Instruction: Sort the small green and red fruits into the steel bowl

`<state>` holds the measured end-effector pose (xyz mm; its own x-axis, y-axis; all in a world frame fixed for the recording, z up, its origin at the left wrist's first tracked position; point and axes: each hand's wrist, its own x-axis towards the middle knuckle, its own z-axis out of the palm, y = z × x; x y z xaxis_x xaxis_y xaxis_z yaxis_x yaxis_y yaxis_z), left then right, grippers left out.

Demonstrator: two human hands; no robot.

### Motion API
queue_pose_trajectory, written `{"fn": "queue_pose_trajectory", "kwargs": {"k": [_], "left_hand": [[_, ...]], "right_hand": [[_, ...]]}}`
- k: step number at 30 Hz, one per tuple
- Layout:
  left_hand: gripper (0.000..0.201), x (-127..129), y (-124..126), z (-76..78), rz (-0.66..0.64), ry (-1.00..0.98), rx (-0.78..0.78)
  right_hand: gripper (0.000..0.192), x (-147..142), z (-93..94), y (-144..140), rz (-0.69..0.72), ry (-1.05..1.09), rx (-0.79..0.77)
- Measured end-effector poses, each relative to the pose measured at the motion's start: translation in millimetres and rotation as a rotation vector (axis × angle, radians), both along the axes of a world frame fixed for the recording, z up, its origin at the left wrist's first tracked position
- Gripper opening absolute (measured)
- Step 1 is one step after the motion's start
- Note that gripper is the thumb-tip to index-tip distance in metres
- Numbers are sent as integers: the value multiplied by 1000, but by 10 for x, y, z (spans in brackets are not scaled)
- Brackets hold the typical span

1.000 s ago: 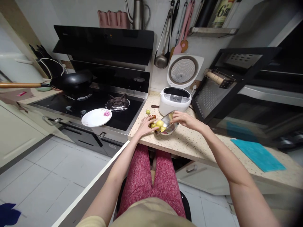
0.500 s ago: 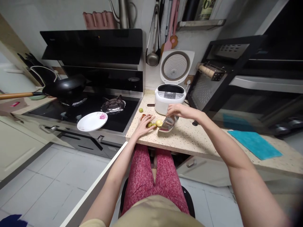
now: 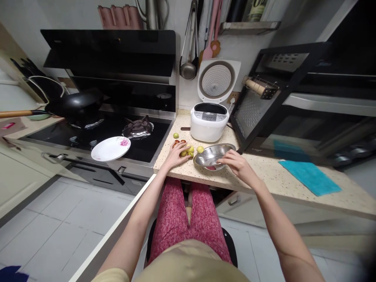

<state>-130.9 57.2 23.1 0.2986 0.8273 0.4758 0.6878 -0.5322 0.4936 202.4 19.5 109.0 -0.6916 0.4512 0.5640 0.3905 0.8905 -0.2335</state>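
A shiny steel bowl (image 3: 212, 154) sits upright and empty on the speckled counter (image 3: 264, 172). My right hand (image 3: 237, 164) grips its near right rim. Left of the bowl, several small yellow-green and reddish fruits (image 3: 189, 149) lie loose on the counter. My left hand (image 3: 175, 154) rests over them, fingers spread and touching the pile. One green fruit (image 3: 176, 135) lies apart, farther back.
A white rice cooker (image 3: 209, 124) stands open behind the bowl. A black oven rack frame (image 3: 258, 98) leans at the right, a teal cloth (image 3: 310, 177) beyond it. On the stove at left are a white flowered plate (image 3: 110, 148) and a black wok (image 3: 75, 105).
The bowl was tipped on edge, spilling fruit onto the counter; now it sits flat and empty. My right hand moved from its far rim to the near right rim.
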Motion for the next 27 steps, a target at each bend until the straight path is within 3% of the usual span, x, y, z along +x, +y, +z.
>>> {"fn": "queue_pose_trajectory", "kwargs": {"k": [7,11,17,21,27], "left_hand": [[54,-16,14,-40,4,17,49],[56,-29,35,-79,17,31,89],[51,-41,46,-75,1,-30,88],[45,-45,32,-54,10,-124,74],[46,-45,39,-71,58,-284,107]], "right_hand": [[44,16,-281,-342,-130,85,132],[47,-98,-553,-519,-194,203,225],[46,-307,-930,-732,-287,287,213],[41,-378,-1016,-739,-293,314,173],[34,-431,-965,-768,-333,328,206]]}}
